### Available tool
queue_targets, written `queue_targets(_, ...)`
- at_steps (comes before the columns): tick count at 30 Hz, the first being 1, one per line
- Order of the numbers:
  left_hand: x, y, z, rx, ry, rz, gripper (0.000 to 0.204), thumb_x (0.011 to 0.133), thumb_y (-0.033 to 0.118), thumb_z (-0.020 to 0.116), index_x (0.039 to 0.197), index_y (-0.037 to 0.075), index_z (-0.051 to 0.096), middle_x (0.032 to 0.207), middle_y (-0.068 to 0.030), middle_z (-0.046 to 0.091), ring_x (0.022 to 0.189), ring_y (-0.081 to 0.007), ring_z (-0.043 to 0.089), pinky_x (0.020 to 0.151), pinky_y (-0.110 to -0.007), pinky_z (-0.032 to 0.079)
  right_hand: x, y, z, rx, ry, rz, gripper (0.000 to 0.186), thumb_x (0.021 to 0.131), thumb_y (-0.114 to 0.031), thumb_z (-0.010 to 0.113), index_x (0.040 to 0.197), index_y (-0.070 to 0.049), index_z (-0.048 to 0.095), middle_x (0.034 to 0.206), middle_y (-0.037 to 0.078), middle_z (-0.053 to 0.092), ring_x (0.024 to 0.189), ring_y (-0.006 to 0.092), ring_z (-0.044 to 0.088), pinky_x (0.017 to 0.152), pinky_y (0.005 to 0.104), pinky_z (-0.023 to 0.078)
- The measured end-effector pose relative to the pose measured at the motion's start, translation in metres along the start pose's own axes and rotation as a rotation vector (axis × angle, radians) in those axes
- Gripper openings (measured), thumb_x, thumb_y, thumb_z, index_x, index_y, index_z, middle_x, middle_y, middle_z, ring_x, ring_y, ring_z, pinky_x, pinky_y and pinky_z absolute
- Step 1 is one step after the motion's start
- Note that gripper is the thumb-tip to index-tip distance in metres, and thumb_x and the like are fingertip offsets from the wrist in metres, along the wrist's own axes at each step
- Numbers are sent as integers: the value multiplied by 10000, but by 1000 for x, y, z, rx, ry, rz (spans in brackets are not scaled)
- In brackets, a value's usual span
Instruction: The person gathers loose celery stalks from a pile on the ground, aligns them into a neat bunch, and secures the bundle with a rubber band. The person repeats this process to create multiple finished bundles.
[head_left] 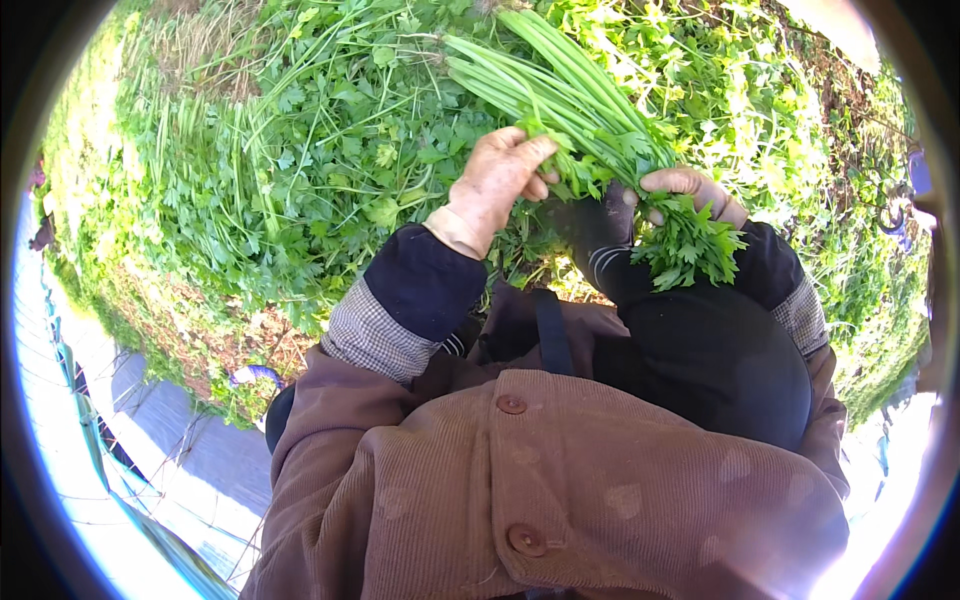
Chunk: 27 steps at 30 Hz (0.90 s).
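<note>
A bunch of leafy celery (575, 85) with long pale green stalks lies slantwise before me, its root ends pointing up and to the left. My right hand (697, 190) is closed around the leafy end of the bunch, and leaves (690, 245) spill out below the fingers. My left hand (503, 178) is closed too, thumb against fingers, pinching a small celery sprig (572, 165) at the left side of the bunch. The sprig's lower part merges with the other leaves, so I cannot tell whether it is loose.
Cut or fallen celery plants (330, 150) spread thickly over the ground at left, with more standing greenery (760, 100) at right. Dry straw (210, 50) lies at the far left. My bent knee (710, 350) is just below the right hand. A pale sheet (180, 430) edges the plot.
</note>
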<state>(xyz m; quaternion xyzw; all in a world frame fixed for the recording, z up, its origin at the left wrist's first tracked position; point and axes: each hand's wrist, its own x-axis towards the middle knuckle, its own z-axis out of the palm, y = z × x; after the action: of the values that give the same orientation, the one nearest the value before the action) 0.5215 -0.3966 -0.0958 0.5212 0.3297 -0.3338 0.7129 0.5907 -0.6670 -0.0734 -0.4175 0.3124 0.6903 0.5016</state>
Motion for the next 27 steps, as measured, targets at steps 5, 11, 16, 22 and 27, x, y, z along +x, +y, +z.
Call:
queue_targets(5,-13,55,-43,-795,64,341,215,982,226,578,1073,33,555,959,-110,635,729,-226,643,622,-395,594,1,-2,4,-164,-131,-118,170,965,-222,613,1004,-69,677,733,11,643,579,77,571,522,207,447)
queue_targets(11,33,97,-106,-483,706,882,202,955,147,609,1052,-26,575,977,-115,616,885,-241,624,875,-438,578,-1,-8,4,-359,-190,-175,220,885,-190,710,1063,-66,676,860,26,682,659,99,598,581,246,481)
queue_targets(16,48,76,-222,906,1156,709,407,904,359,694,971,-42,675,901,-174,694,888,-342,656,813,-438,513,0,-8,-2,-360,-160,-190,314,853,-190,767,1117,-47,676,928,49,703,702,129,626,637,276,532)
queue_targets(22,74,61,-165,1533,603,839,575,898,578,648,1206,93,668,1216,-112,669,1195,-310,584,1048,-450,425,0,-8,0,-327,-135,-163,300,864,-158,745,1136,-55,671,977,59,711,758,132,643,668,276,535)
queue_targets(27,96,46,-83,1395,-168,917,404,924,425,678,1165,102,697,1135,-100,701,1120,-282,622,987,-406,470,1,-8,-2,-352,-167,-189,367,877,-210,737,1201,-69,640,984,54,711,771,139,647,697,278,541)
